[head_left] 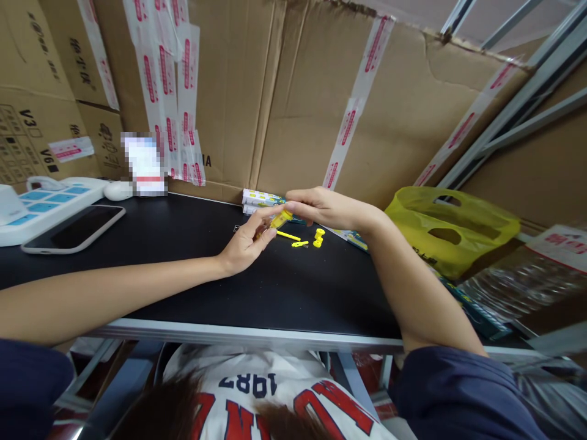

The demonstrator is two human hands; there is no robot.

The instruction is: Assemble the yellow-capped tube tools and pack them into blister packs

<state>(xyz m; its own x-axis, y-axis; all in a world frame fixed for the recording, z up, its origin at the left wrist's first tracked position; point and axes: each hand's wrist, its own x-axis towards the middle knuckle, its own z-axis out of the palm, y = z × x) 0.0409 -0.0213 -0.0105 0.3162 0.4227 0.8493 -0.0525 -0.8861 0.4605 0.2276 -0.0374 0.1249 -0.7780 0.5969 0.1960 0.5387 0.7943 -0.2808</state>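
Observation:
A yellow plastic piece [280,220] is pinched between the thumb and fingers of my left hand [249,239], above the black table. My right hand [316,206] comes from the right, its bent fingers touching the upper end of that piece; its fingertips are partly hidden. Just beneath the hands lie a thin yellow rod [288,235], a small flat yellow part [299,244], a tiny spring [306,245] and yellow knob-like parts [318,238].
Printed boxes [257,198] stand behind my hands, against a cardboard wall [229,110]. A phone [76,229] and a power strip [59,205] are at left. A yellow bag [413,220] and a clear plastic pack [527,269] sit at right.

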